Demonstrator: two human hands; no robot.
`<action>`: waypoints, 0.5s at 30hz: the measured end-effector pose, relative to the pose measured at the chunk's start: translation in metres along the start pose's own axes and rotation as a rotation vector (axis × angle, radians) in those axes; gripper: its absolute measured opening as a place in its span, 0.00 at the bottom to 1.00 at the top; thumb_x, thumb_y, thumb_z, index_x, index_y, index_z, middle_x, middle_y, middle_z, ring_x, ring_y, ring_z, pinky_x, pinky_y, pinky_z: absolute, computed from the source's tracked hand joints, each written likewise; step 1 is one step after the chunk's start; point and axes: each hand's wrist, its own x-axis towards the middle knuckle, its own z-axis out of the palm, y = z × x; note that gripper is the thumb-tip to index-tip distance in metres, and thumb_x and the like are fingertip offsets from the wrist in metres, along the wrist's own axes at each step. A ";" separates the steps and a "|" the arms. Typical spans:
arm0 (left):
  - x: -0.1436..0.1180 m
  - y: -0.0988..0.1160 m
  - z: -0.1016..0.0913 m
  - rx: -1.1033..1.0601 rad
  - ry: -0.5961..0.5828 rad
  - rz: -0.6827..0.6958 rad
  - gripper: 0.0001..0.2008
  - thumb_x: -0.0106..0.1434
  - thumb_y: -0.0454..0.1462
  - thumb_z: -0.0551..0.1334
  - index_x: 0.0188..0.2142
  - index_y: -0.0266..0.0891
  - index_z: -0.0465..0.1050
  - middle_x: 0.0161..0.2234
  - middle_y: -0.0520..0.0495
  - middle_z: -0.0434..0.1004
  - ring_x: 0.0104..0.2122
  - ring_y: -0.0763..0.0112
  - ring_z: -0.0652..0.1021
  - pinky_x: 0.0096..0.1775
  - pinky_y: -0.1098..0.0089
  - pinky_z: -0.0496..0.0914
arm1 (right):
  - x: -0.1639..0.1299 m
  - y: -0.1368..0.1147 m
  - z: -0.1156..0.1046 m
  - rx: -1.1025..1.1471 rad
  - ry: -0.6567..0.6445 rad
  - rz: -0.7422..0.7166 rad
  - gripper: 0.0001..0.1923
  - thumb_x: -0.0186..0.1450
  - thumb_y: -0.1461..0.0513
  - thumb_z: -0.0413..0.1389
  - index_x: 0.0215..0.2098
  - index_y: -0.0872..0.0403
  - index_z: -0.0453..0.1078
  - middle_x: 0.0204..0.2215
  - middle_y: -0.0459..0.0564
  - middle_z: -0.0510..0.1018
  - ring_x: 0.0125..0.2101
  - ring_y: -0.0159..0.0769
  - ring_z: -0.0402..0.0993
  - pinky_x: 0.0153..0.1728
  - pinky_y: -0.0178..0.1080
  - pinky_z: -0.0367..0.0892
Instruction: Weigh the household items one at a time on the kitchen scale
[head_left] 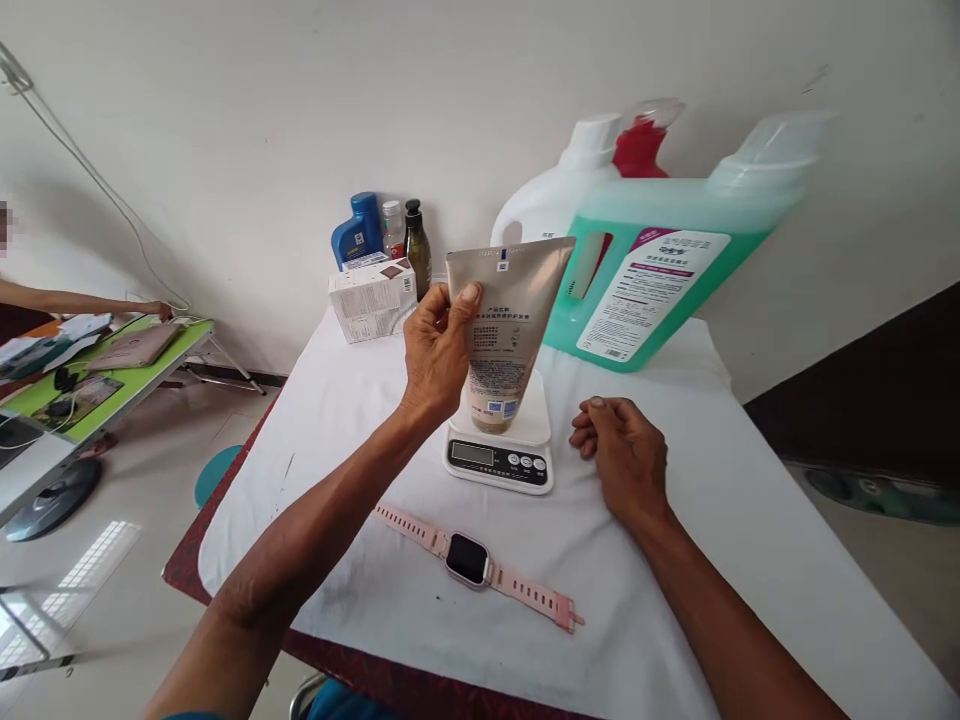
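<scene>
Above the small white digital kitchen scale [501,445], left hand [435,350] clamps a beige plastic squeeze tube [506,330] upright, cap down, probably touching the platform. Right hand [622,455] rests loosely curled on the white-clothed surface [750,520], holding nothing, just beside the scale. Pink-strapped smartwatch [472,560] lies flat near the front edge; open cloth right of it.

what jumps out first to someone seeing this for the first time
The left hand holds a gold tube cap-down on a small white scale at the table's middle. Behind it looms a big green jug. A pink watch lies flat in front, and the right hand rests beside the scale.
</scene>
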 end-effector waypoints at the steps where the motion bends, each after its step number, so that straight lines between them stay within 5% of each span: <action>1: 0.001 -0.001 0.003 0.005 0.007 0.013 0.21 0.69 0.52 0.66 0.29 0.40 0.67 0.27 0.53 0.63 0.28 0.75 0.66 0.30 0.73 0.63 | 0.000 0.000 0.000 -0.002 -0.004 -0.002 0.18 0.69 0.46 0.57 0.35 0.52 0.71 0.28 0.45 0.77 0.25 0.30 0.71 0.26 0.34 0.66; 9: -0.002 -0.009 0.021 0.118 0.015 0.141 0.20 0.70 0.51 0.64 0.30 0.41 0.67 0.28 0.53 0.62 0.30 0.73 0.66 0.33 0.70 0.62 | 0.001 -0.002 -0.001 -0.012 -0.021 -0.012 0.19 0.71 0.46 0.55 0.34 0.51 0.71 0.26 0.45 0.77 0.24 0.32 0.70 0.28 0.36 0.65; 15: -0.010 -0.002 0.006 0.206 -0.094 0.111 0.14 0.71 0.50 0.63 0.41 0.42 0.73 0.39 0.48 0.75 0.39 0.68 0.74 0.43 0.66 0.70 | -0.001 -0.005 -0.002 -0.027 -0.039 -0.025 0.21 0.71 0.44 0.54 0.33 0.51 0.70 0.25 0.44 0.75 0.23 0.31 0.67 0.28 0.36 0.64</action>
